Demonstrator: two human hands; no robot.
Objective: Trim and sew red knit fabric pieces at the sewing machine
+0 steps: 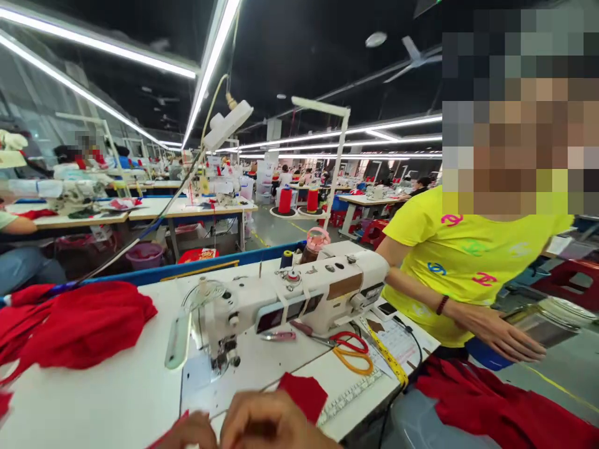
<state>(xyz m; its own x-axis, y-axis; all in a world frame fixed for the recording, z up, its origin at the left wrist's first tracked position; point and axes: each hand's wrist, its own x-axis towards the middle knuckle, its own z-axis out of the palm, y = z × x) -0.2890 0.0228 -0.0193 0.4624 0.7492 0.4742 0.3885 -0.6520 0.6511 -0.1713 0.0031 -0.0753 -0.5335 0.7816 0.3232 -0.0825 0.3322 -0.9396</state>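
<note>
Red cloth (306, 394) is lying beside the right grip (276, 419) at the table's (107, 405) near edge; whether that or the left grip (191, 431) is clamping, I cannot tell. A far-edge jar (311, 253) is holding something dark.

Tabletop (121, 396) open leftward; sewing machine (302, 284) ahead

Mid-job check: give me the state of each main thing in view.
Left hand: fingers curled
Right hand: curled, close to the left
Small red cloth: partly hidden by the right hand
Sewing machine: upright; running or not, can't tell
Scissors: lying down
Large red cloth: bunched up
Red spools: upright
Ceiling lights: lit
</note>
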